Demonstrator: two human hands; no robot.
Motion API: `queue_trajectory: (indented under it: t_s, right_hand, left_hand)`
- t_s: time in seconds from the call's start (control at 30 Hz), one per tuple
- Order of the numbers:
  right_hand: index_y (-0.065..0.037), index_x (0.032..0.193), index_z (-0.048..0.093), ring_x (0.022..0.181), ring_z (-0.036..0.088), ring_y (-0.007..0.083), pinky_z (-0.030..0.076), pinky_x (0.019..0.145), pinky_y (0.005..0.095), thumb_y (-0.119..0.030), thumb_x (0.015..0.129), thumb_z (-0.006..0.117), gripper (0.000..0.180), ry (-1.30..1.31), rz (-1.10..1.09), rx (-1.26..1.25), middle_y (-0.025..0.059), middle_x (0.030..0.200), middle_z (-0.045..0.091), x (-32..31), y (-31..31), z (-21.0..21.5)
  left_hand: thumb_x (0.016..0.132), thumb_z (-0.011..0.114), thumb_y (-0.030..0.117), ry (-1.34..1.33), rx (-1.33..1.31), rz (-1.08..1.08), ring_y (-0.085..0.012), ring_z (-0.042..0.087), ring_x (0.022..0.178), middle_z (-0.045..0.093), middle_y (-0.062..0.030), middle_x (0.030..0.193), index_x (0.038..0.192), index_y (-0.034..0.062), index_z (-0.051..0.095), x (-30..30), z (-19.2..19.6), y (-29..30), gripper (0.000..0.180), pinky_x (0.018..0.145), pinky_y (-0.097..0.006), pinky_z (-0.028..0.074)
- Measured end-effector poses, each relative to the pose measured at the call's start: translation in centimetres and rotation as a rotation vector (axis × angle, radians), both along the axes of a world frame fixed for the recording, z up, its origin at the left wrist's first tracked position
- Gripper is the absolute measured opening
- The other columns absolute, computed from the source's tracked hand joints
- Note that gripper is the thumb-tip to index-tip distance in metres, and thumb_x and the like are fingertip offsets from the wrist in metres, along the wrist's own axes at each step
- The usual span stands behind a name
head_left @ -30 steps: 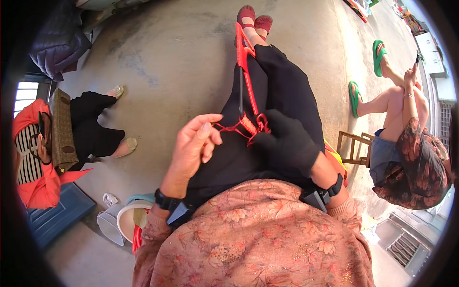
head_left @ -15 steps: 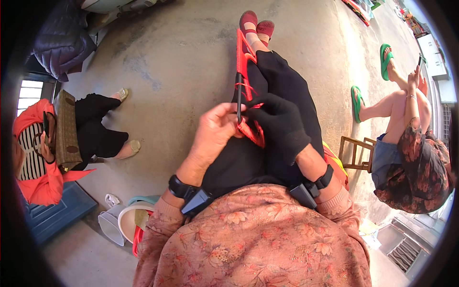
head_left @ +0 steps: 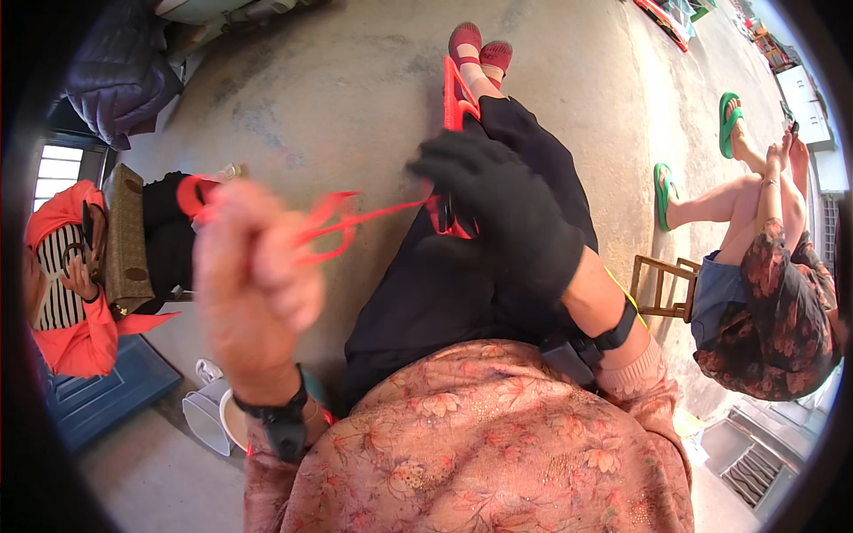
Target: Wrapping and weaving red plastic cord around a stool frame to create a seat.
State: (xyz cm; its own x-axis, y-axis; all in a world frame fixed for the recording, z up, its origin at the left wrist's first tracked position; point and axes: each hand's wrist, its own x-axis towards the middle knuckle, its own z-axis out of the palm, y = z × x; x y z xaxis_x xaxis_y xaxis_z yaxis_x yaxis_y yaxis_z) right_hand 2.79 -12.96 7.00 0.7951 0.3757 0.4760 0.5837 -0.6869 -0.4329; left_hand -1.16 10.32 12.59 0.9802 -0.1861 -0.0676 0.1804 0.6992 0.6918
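My bare left hand [head_left: 253, 284], smeared by motion, is raised at the left with its fingers closed on a thin red ribbon [head_left: 351, 222]. Part of the ribbon hangs in loose loops; one strand stretches across to my right hand [head_left: 515, 218]. That hand wears a black glove and is curled over a red frame [head_left: 455, 111] with slanted bars, which lies along my black-trousered legs. Its lower part and the gloved fingertips are largely hidden. A round red piece [head_left: 194, 194] shows just beyond my left hand; whether it joins the ribbon I cannot tell.
At the left sits a person in a coral jacket with a brown patterned bag [head_left: 129, 240]. Another person in green flip-flops [head_left: 730, 124] sits at the right on a wooden stool [head_left: 662, 284]. A pale bucket [head_left: 209, 413] stands by my left side.
My left hand has pulled away from the frame, up and to the left, drawing the red ribbon out. My gloved right hand has stayed at the frame, now covering more of it.
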Motion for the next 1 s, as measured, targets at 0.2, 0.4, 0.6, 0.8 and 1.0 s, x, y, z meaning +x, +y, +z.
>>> queue_trajectory:
  t_s: [0.2, 0.4, 0.6, 0.8, 1.0]
  right_hand:
    - [0.001, 0.091, 0.06, 0.077, 0.059, 0.0115, 0.047, 0.073, 0.0263, -0.014, 0.09, 0.058, 0.016, 1.124, 0.421, 1.083, 0.0053, 0.08, 0.062, 0.5, -1.0, 0.7]
    - [-0.001, 0.091, 0.057, 0.068, 0.053, 0.0108, 0.044, 0.067, 0.0267, -0.012, 0.089, 0.056, 0.011, 1.246, 0.239, 1.433, 0.0029, 0.073, 0.055, -3.0, -2.0, -0.6]
    - [-0.002, 0.095, 0.055, 0.068, 0.051, 0.0106, 0.044, 0.064, 0.0273, -0.007, 0.089, 0.054, 0.008, 1.302, 0.193, 1.767, 0.002, 0.079, 0.055, -5.7, -2.4, -1.4]
    - [0.002, 0.112, 0.055, 0.075, 0.051, 0.009, 0.044, 0.064, 0.0255, 0.009, 0.084, 0.054, 0.028, 0.13, 0.111, 0.089, 0.0026, 0.103, 0.057, -5.9, -3.6, 0.5]
    - [0.0, 0.117, 0.059, 0.103, 0.06, 0.0124, 0.046, 0.087, 0.0252, -0.013, 0.09, 0.059, 0.029, 0.788, -0.184, 0.8, 0.0051, 0.108, 0.065, -0.3, -4.2, -1.7]
  left_hand:
    - [0.102, 0.039, 0.027, -0.133, 0.192, 0.804, -0.0099, 0.038, 0.052, 0.046, -0.0027, 0.074, 0.101, 0.0073, 0.047, 0.8, 2.0, 3.6, 0.021, 0.047, -0.021, 0.039]
    - [0.095, 0.051, 0.012, 0.141, 0.733, 0.098, -0.0038, 0.041, 0.049, 0.049, 0.0036, 0.063, 0.1, 0.0033, 0.058, 1.3, -6.8, -0.6, 0.013, 0.045, -0.019, 0.035]
    - [0.072, 0.073, 0.006, -0.09, 1.082, -0.027, -0.0002, 0.038, 0.051, 0.043, 0.0049, 0.052, 0.094, 0.0012, 0.057, -0.3, -11.8, -6.6, 0.027, 0.049, -0.02, 0.034]
    - [0.076, 0.073, 0.007, 0.0, 0.951, -0.076, 0.0, 0.039, 0.053, 0.045, 0.0058, 0.057, 0.094, 0.0024, 0.057, -0.6, -12.1, -6.8, 0.024, 0.051, -0.018, 0.033]
    - [0.09, 0.056, 0.003, 0.241, 0.278, 0.058, -0.0112, 0.059, 0.07, 0.062, -0.0068, 0.087, 0.109, -0.0015, 0.054, 1.6, -9.9, -3.0, 0.02, 0.065, -0.024, 0.052]
